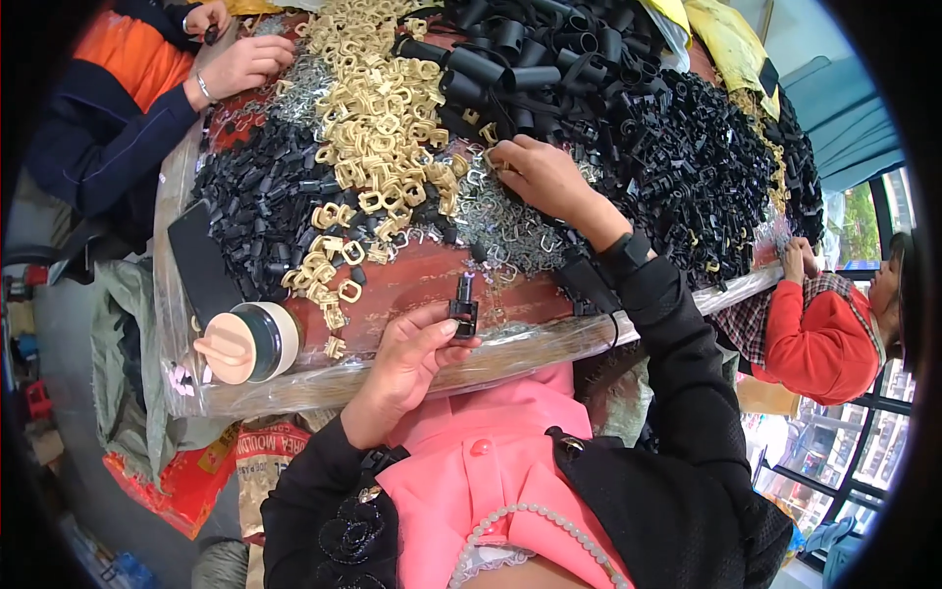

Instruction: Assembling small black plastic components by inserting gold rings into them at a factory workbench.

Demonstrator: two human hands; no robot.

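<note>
Between the thumb and fingers of my left hand [417, 348] is a small black plastic part [464, 309], held upright over the near edge of the table. My right hand [545, 179] reaches farther out, its fingers curled down at a heap of small silver metal clips [510, 221]. What those fingertips grip, if anything, is hidden. Just left of them spreads a long pile of cream plastic rings [378, 108]. Black tube-shaped pieces [535, 77] lie beyond my right hand, and a large heap of small black parts [702, 167] covers the table to its right.
The red tabletop [422, 285] has a plastic-wrapped edge. A jar with a cream lid [245, 344] stands at the near left corner, beside a dark flat panel [201, 260]. Another person's hand [245, 69] works at far left; a person in red [819, 339] sits at right.
</note>
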